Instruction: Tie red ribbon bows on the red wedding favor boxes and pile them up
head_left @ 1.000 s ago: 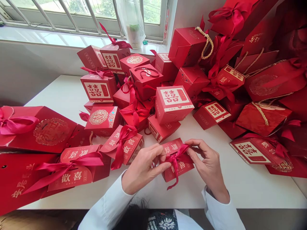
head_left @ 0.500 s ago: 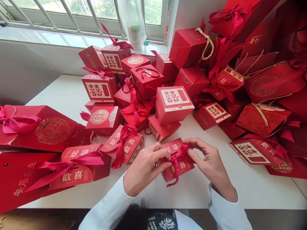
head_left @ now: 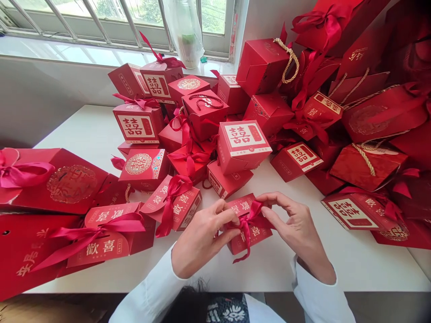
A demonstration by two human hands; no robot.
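Observation:
A small red gift box [head_left: 243,242] with pale lettering lies on the white table in front of me. A dark pink ribbon [head_left: 247,233] is tied in a bow across its top, with one tail hanging over the near side. My left hand [head_left: 207,237] pinches the bow's left part between thumb and fingers. On the other side, the thumb and fingertips of my right hand [head_left: 292,229] grip the bow's right loop. Just left of my hands sits another ribboned gift box [head_left: 190,204].
Many red boxes are heaped toward the window, among them one with a white label [head_left: 245,140]. Larger ribboned boxes [head_left: 77,179] stand at left. More boxes and corded bags [head_left: 370,163] crowd the right. A plastic-wrapped jar [head_left: 186,45] stands on the sill.
Almost nothing differs. The right hand's fingers have shifted very slightly at the bow's loop, and the whole view has drifted a little.

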